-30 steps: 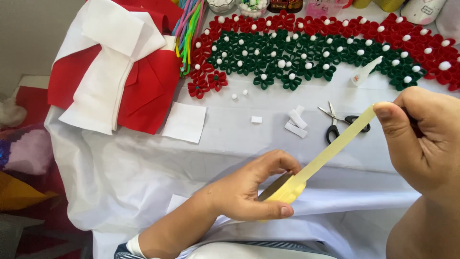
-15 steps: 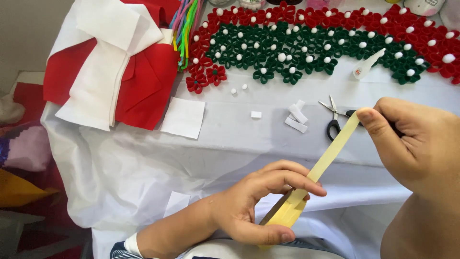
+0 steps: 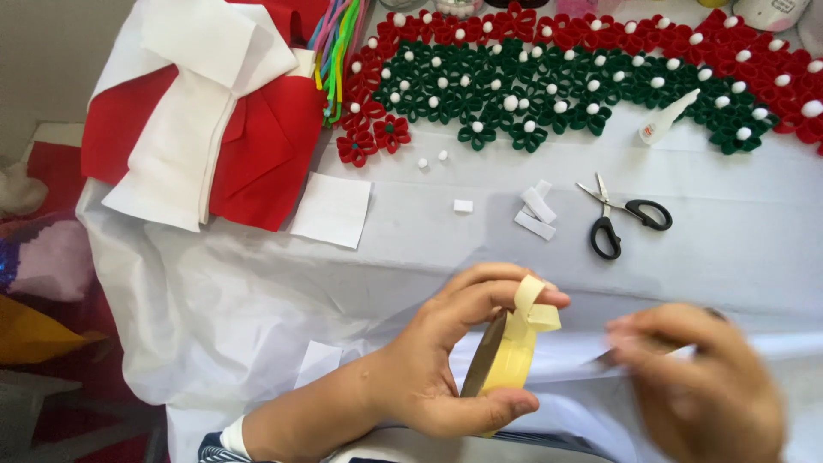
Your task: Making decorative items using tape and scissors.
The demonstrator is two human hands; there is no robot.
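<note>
Scissors (image 3: 624, 218) lie on the tabletop (image 3: 737, 249), right of the paper scraps (image 3: 536, 214); flower decorations (image 3: 566, 81) behind them; folded cloth (image 3: 206, 129) far left.

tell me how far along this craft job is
Done: a band of red and green felt flowers lies along the table's far side. In hand: left hand grips a tape roll; right hand is blurred. Left: red and white felt sits uncut, scissors idle.
</note>
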